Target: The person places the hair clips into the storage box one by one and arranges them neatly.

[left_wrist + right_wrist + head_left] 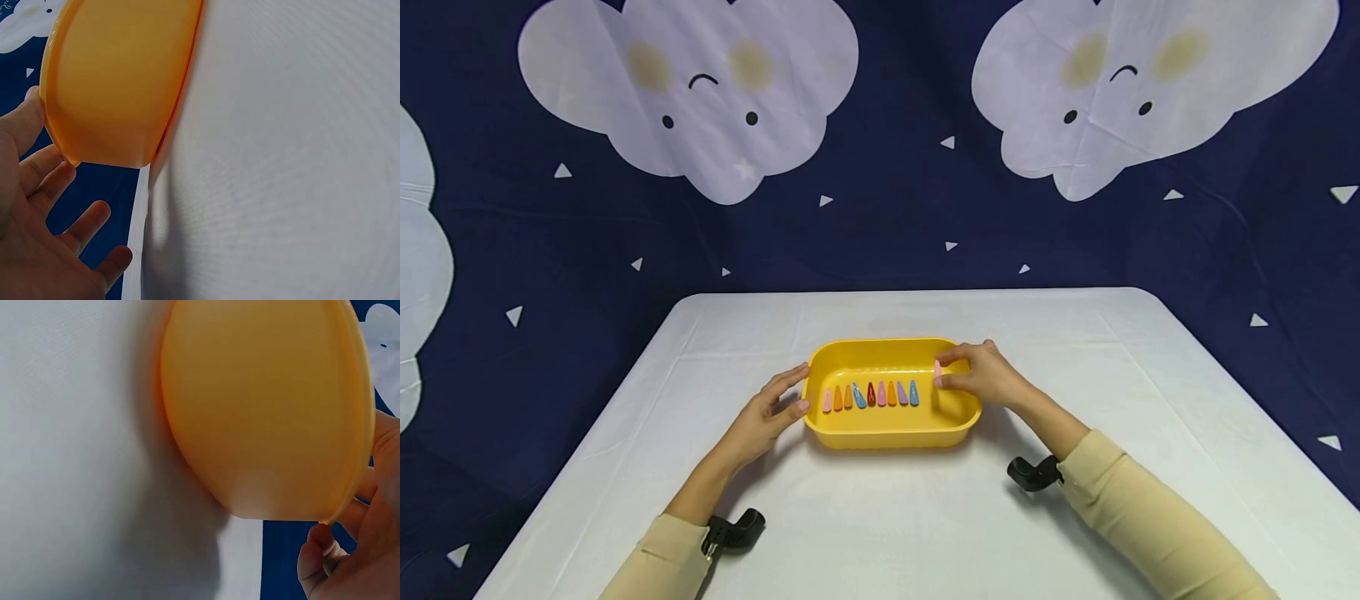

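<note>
A yellow basin (pixel 887 438) stands on the white table with a row of several snap hair clips lying across its floor. From the left the row starts with a pink clip (pixel 827 401) and ends with a blue clip (pixel 913 393); a dark red clip (pixel 871 394) is near the middle. Over the basin's right end, my right hand (pixel 988 375) pinches another pink hair clip (pixel 937 372) between thumb and fingers. My left hand (pixel 762 421) touches the left rim with thumb and fingertips, its fingers loosely spread. Both wrist views show the basin's outer wall, which hides the clips.
White cloth covers the table (pixel 880 525) around the basin. Behind it hangs a dark blue backdrop (pixel 880 225) with clouds and small triangles. Black camera mounts (pixel 737 530) sit at both wrists, close above the table.
</note>
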Tool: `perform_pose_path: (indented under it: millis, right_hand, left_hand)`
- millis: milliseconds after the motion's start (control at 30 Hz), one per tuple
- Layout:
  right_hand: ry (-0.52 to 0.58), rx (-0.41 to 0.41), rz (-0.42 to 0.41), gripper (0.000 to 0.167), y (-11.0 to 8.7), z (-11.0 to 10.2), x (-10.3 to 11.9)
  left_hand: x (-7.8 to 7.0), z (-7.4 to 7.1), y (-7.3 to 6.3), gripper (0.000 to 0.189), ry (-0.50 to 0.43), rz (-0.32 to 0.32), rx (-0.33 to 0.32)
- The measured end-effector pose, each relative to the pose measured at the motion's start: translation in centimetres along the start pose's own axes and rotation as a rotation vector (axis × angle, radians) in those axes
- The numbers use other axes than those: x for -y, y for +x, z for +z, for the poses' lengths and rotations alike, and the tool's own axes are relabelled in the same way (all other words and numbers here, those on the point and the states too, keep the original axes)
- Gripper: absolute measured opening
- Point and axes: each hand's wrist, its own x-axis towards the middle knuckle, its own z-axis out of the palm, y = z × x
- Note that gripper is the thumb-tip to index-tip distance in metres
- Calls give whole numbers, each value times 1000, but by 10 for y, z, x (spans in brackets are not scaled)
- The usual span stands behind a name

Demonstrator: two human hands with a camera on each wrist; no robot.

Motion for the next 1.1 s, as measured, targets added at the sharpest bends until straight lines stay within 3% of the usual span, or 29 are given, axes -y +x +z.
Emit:
perform_pose_path:
  millis: [467,800,1100]
  right_hand:
    - [-44,-37,27,44,6,10,4]
    - [-61,-37,108,44,9,18,9]
    - [-108,-60,127,42,8,25,10]
  left_hand:
    - [0,0,0,52,-6,-7,-1]
    - [-2,0,-1,52,-1,-9,1]
    - [-2,0,0,52,7,1,0]
